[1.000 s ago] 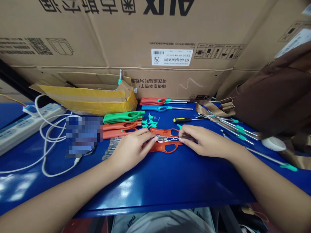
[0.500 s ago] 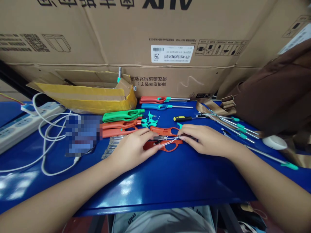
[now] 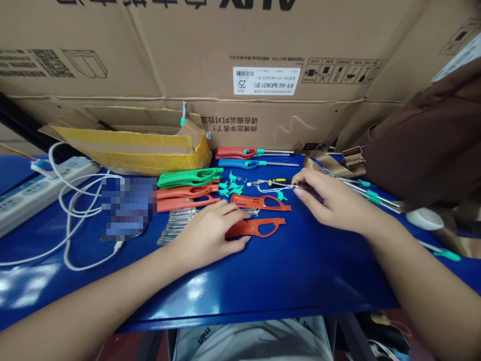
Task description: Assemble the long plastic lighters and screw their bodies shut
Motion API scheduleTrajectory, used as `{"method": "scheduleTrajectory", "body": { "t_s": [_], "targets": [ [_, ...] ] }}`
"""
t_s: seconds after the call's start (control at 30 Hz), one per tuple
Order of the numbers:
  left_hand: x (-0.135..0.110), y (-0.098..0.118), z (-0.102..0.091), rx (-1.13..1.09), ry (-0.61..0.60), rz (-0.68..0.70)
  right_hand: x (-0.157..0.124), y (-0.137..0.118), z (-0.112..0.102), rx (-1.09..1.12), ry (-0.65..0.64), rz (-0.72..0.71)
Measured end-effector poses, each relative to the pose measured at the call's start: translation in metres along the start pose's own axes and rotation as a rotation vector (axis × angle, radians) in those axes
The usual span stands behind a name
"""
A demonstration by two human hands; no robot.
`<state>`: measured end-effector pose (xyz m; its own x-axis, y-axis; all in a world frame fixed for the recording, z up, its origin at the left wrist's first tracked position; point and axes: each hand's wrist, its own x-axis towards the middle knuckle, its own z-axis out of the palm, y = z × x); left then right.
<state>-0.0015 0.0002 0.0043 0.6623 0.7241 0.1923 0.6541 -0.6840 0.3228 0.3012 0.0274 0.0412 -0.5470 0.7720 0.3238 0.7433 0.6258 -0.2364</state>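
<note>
My right hand (image 3: 323, 200) is closed in a pinch on thin white wires (image 3: 277, 189). At their far end is a small igniter-like part (image 3: 257, 183), beside a yellow-and-black screwdriver (image 3: 278, 182). My left hand (image 3: 214, 228) lies with thumb and fingers apart over an orange lighter casing half (image 3: 259, 228). A small metallic piece (image 3: 252, 213) shows at its fingertips, partly hidden. Another orange casing half (image 3: 259, 202) lies just behind. Near my left wrist are several clear tubes (image 3: 176, 223). Small teal triggers (image 3: 233, 188) sit behind my left hand.
Green casings (image 3: 190, 178) and orange casings (image 3: 184, 201) are stacked at left. Whole lighters, one blue (image 3: 240, 164), lie at the back by a yellow-taped box (image 3: 139, 150). Metal lighter rods (image 3: 366, 192) lie right. A power strip (image 3: 45, 185) and white cables occupy the left.
My right hand has moved right and back, carrying the white wires and the attached part away from the orange casing. My left hand stays over the casing, its thumb and fingers now apart.
</note>
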Motion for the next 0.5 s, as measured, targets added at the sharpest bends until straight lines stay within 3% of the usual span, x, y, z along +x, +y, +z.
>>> {"method": "scheduleTrajectory", "body": {
  "t_s": [0.27,0.5],
  "targets": [
    [0.001,-0.005,0.001,0.002,0.025,0.008,0.005,0.001,0.037,0.07,-0.234,0.049],
    [0.001,-0.009,0.006,-0.102,0.046,-0.038,0.007,0.007,0.046,0.094,-0.183,0.122]
  ]
}}
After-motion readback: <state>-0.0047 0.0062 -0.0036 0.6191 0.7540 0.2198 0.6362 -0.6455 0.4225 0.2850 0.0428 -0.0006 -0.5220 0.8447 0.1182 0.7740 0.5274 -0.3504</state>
